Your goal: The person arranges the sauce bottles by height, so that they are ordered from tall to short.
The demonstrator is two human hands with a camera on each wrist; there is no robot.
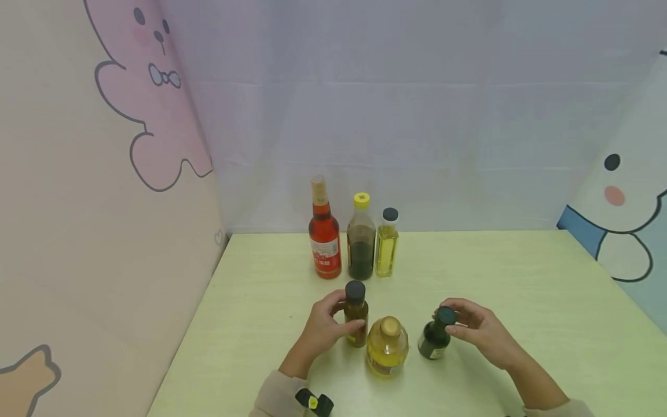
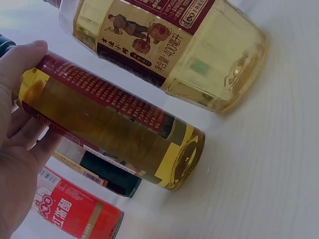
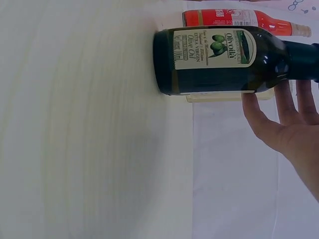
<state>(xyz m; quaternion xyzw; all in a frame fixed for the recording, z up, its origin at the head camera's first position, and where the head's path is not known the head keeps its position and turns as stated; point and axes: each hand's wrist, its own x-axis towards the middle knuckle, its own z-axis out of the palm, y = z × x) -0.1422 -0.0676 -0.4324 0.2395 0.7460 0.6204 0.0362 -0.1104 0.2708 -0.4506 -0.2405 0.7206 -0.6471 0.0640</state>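
In the head view my left hand (image 1: pixel 327 325) grips a slim bottle of amber oil (image 1: pixel 356 315) with a black cap, thumb on the near side. The left wrist view shows its dark red label (image 2: pixel 107 84) and the fingers wrapped behind its upper part. My right hand (image 1: pixel 482 333) holds a small dark green olive oil bottle (image 1: pixel 434 340) round the neck, just under its cap. Its olive-printed label (image 3: pixel 214 48) faces the right wrist camera. Between the two hands stands a rounded bottle of yellow oil (image 1: pixel 387 350) with a gold cap.
Farther back, a tall red vinegar bottle (image 1: pixel 325 246), a dark sauce bottle (image 1: pixel 361 249) with a yellow cap and a narrow square oil bottle (image 1: pixel 387 250) stand in a row. Behind the pale table (image 1: pixel 495 266) hangs a plain curtain (image 1: pixel 417 127); a cartoon-printed sheet (image 1: pixel 104 231) borders the left.
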